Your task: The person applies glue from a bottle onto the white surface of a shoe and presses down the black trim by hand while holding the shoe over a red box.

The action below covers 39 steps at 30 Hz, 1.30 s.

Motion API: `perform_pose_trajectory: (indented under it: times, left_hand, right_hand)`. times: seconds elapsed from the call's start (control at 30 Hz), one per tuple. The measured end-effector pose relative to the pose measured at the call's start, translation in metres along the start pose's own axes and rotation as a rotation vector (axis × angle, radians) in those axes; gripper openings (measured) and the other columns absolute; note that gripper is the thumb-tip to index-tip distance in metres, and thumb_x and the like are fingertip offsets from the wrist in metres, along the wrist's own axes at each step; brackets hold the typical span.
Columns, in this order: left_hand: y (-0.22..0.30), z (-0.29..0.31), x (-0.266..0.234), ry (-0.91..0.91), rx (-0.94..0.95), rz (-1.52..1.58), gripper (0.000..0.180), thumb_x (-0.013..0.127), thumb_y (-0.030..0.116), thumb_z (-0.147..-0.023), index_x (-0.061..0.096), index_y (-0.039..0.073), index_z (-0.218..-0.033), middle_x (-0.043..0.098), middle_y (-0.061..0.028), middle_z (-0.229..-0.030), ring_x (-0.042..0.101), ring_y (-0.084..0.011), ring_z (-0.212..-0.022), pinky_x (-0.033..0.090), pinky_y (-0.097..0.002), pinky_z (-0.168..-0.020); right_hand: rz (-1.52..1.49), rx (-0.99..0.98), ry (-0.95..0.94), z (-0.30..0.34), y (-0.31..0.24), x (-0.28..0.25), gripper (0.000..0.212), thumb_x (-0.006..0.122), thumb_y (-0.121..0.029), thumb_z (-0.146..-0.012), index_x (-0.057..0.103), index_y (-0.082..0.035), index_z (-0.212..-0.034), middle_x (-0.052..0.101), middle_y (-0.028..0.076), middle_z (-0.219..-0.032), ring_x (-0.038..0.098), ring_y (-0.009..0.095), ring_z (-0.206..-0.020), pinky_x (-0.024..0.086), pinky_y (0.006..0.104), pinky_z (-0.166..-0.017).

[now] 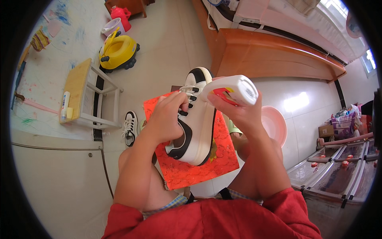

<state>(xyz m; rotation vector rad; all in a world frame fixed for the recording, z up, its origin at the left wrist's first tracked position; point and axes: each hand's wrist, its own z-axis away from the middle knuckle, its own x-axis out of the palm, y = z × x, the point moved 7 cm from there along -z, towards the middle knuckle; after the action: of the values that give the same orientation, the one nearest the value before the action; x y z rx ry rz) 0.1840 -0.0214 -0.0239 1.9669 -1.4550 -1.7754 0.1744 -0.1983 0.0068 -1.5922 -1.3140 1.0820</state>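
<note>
A white sneaker (197,131) with black trim and a black toe is held tilted over a red patterned board (223,161), its toe pointing away from me. My left hand (169,113) is closed on it at the laces and opening, with some fingertips hidden. In my right hand (242,113) is a white plastic bottle (234,91) with a red and yellow label. Its base faces up and right, and its other end comes against the shoe's side near the toe; the contact point is hard to see.
A matching sneaker (130,128) stands on the floor at left, beside a wooden-topped stool (77,89) with a white tube (65,105) on it. A pink basin (273,126) sits right of my legs. Further off are a yellow ride-on toy (119,51) and a wooden bed frame (270,55).
</note>
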Motion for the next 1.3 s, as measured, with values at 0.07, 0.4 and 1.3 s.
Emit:
perform_pose_trajectory:
  times: [0.07, 0.4, 1.3]
  left_hand:
    - [-0.002, -0.002, 0.002, -0.078, -0.051, 0.016, 0.035, 0.054, -0.008, -0.050, 0.042, 0.006, -0.080, 0.047, -0.0093, -0.076, 0.045, -0.0314, -0.072, 0.036, -0.0326, -0.072]
    - [-0.001, 0.002, 0.002, -0.031, 0.013, -0.052, 0.035, 0.052, -0.009, -0.049, 0.039, 0.005, -0.079, 0.044, -0.0080, -0.073, 0.042, -0.0299, -0.069, 0.034, -0.0309, -0.069]
    - [-0.002, 0.005, 0.000, 0.102, 0.124, -0.024, 0.030, 0.055, -0.006, -0.051, 0.040, 0.004, -0.075, 0.043, -0.0076, -0.070, 0.039, -0.0261, -0.064, 0.035, -0.0325, -0.058]
  right_hand:
    - [-0.028, 0.007, 0.002, -0.004, 0.000, 0.002, 0.024, 0.081, -0.009, -0.071, 0.065, 0.000, -0.085, 0.066, 0.003, -0.077, 0.060, 0.008, -0.068, 0.049, 0.0248, -0.062]
    - [-0.146, 0.099, -0.072, 0.023, 0.017, 0.000, 0.033, 0.077, 0.001, -0.075, 0.064, 0.000, -0.106, 0.068, 0.007, -0.095, 0.064, 0.013, -0.080, 0.054, 0.0264, -0.066]
    - [-0.119, 0.070, -0.025, 0.016, 0.016, -0.009, 0.033, 0.084, -0.010, -0.074, 0.068, 0.000, -0.100, 0.070, 0.006, -0.092, 0.066, 0.012, -0.081, 0.055, 0.0278, -0.074]
